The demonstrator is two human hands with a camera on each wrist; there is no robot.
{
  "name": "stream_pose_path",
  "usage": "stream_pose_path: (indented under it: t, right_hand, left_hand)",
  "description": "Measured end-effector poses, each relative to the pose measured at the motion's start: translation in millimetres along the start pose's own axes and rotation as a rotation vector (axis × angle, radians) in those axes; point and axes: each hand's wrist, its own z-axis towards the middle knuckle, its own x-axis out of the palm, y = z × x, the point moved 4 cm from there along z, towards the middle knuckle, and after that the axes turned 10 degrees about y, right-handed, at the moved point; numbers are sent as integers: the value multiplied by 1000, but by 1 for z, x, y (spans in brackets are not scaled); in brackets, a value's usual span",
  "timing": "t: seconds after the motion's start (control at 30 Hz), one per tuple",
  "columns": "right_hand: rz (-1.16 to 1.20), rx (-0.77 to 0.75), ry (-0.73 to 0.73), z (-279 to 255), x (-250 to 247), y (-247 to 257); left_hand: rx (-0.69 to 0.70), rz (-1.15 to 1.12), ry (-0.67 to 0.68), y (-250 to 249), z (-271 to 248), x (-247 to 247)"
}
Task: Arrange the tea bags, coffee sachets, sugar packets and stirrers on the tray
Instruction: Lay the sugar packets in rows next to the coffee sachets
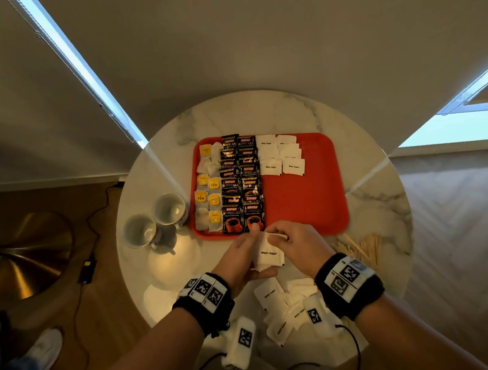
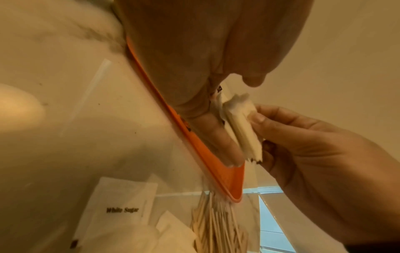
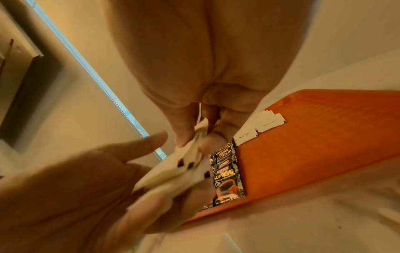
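A red tray (image 1: 305,206) lies on the round marble table. It bears tea bags (image 1: 208,187) at its left, two columns of black coffee sachets (image 1: 241,182) and white sugar packets (image 1: 281,156) at the back. At the tray's near edge my left hand (image 1: 252,243) grips a small stack of sugar packets (image 1: 268,255). My right hand (image 1: 275,237) pinches the stack's top edge (image 2: 242,126). More loose sugar packets (image 1: 283,306) lie on the table below my wrists. Wooden stirrers (image 1: 362,246) lie heaped right of my right hand.
Two empty grey cups (image 1: 169,210) (image 1: 139,231) stand on the table left of the tray. The tray's right half is bare red (image 3: 314,145). A wooden floor, a brass lamp base (image 1: 25,258) and a cable are beyond the table's left edge.
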Motion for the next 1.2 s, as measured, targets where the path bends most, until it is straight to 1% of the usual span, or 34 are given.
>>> stream_pose_path:
  t: [0.07, 0.13, 0.17, 0.27, 0.3, 0.43, 0.6, 0.73, 0.87, 1.03, 1.2]
  right_hand:
    - [14, -10, -94, 2, -1, -3]
    - [29, 39, -187, 0, -1, -8]
    - [33, 79, -201, -1, 0, -10]
    - [111, 182, -130, -2, 10, -18]
    - [164, 190, -120, -2, 13, -21]
    - [320, 188, -165, 6, 12, -31]
    - [344, 193, -162, 15, 9, -41]
    - [312, 231, -212, 28, -10, -52]
    - [410, 263, -303, 56, -44, -58]
    - [217, 295, -382, 107, -80, -63]
    - [102, 263, -380, 146, -91, -50]
  left_hand:
    - [28, -6, 50, 4, 3, 5]
    - [72, -54, 16, 4, 5, 4]
    - [88, -81, -11, 4, 7, 2]
    - [106, -114, -37, 3, 11, 2]
    - [102, -122, -42, 3, 11, 2]
    - [90, -196, -86, 2, 13, -4]
    - [95, -175, -142, 1, 18, -15]
    - [103, -161, -177, 0, 21, -25]
    - [91, -156, -205, 2, 24, -36]
    - [68, -149, -237, 9, 25, -48]
    - [69, -198, -247, 14, 23, -58]
